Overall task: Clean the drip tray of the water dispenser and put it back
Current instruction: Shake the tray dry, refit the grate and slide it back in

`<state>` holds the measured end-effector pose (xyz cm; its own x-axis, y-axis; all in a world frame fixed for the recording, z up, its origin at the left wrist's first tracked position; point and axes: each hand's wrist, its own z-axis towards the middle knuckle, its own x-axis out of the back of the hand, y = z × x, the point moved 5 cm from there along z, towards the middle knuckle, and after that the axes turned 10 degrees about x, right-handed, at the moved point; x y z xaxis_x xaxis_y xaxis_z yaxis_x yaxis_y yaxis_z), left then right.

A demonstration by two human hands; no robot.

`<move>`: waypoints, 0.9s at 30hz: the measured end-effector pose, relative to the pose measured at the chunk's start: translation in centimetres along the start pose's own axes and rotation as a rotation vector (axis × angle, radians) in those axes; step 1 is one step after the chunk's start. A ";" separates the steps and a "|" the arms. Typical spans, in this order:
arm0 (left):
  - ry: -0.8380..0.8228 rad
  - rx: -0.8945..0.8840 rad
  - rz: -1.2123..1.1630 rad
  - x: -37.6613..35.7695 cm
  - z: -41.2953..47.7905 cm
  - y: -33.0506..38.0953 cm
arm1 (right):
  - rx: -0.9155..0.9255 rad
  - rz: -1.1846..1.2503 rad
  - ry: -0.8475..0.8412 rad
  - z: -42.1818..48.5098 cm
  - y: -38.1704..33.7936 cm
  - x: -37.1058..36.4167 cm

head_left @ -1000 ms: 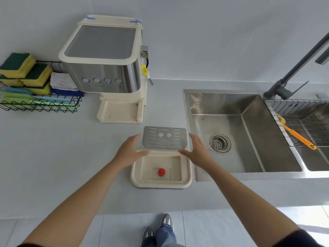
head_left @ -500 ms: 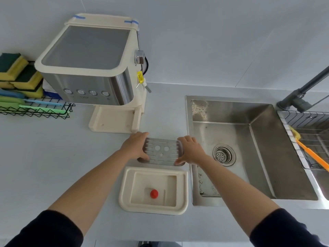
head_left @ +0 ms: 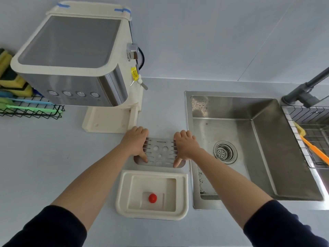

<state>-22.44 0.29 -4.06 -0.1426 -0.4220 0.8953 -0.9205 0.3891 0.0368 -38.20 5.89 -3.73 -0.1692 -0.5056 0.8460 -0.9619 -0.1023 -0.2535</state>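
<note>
Head view, left hand (head_left: 134, 144), right hand (head_left: 185, 146) gripping metal grate (head_left: 160, 154) by its ends

left hand (head_left: 134, 143) + right hand (head_left: 185, 145) | gripping metal grate (head_left: 159, 154) | above drip tray (head_left: 151, 192)

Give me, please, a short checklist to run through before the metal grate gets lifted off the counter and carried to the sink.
1. Both hands on the metal grate: ok, left hand and right hand grip its two short ends.
2. Grate already off the counter: cannot tell, though a shadow shows under its near edge.
3. Sink basin free to receive it: ok, only the drain strainer shows inside.
4. Cream tray base out of the way: ok, it sits nearer the person, apart from the grate.
5. Red float seated in the tray base: ok.
6. Water running: cannot tell, the faucet spout is out of view.
</note>
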 end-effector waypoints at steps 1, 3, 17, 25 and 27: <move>0.009 0.002 0.010 0.1 0.0 0.0 | 0.001 0.001 0.007 0.0 0.0 0.1; 0.036 0.010 0.018 0.2 -0.2 0.0 | 0.000 0.004 0.034 -0.2 0.0 0.1; 0.075 0.209 -0.797 -1.5 -4.9 -2.1 | -0.142 0.671 0.274 -3.9 0.4 -1.3; 0.188 0.249 -0.899 0.8 -6.9 -2.7 | -0.216 0.797 0.530 -6.7 0.0 1.4; 0.200 0.264 -0.879 0.9 -7.8 -2.7 | -0.227 0.829 0.534 -7.6 -0.4 1.5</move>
<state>-17.22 5.20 0.13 0.6860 -0.3179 0.6545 -0.7242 -0.2111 0.6565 -39.70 11.72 1.23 -0.8229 0.1118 0.5571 -0.5065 0.3002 -0.8083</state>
